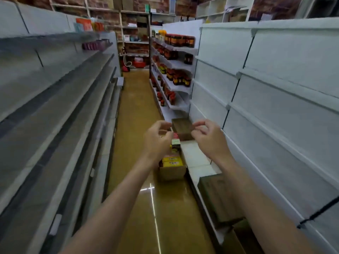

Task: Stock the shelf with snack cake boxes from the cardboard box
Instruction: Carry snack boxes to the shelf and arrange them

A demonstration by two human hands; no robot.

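Both hands above the open cardboard box [171, 170]

Left hand [157, 139] and right hand [209, 138] fingers loosely curled, holding nothing; at 12 o'clock, yellow snack cake boxes [172, 160] may topple if grabbed carelessly.

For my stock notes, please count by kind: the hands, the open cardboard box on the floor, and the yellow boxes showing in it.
Hands: 2 (left hand, right hand)
Open cardboard box: 1
Yellow snack boxes: 2
Total: 5
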